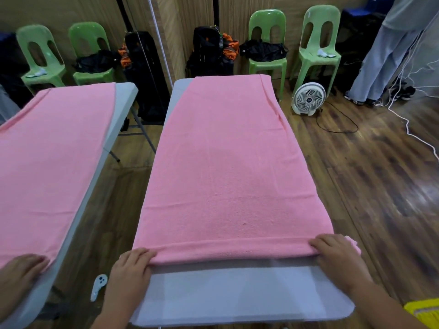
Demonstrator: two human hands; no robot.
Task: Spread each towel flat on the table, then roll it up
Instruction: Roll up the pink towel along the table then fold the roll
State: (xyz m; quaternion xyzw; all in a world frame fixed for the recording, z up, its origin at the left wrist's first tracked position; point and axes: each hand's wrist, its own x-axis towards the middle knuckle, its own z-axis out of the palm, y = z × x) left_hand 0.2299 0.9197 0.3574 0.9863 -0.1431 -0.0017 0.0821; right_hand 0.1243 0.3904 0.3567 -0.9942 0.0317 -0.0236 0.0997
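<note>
A pink towel [225,162] lies spread lengthwise over a white folding table [237,293], reaching its far end. The towel's near edge is turned over into a low first roll across the table's width. My left hand [131,264] holds the left end of that roll, fingers curled over it. My right hand [332,250] holds the right end the same way. Bare table top shows between the roll and me.
A mirror on the left repeats the table, towel [47,150] and a hand. A white fan [308,98] and loose cables [408,119] are on the wooden floor at right, where a person [380,67] stands. Green chairs [266,60] and black bags [209,53] line the wall.
</note>
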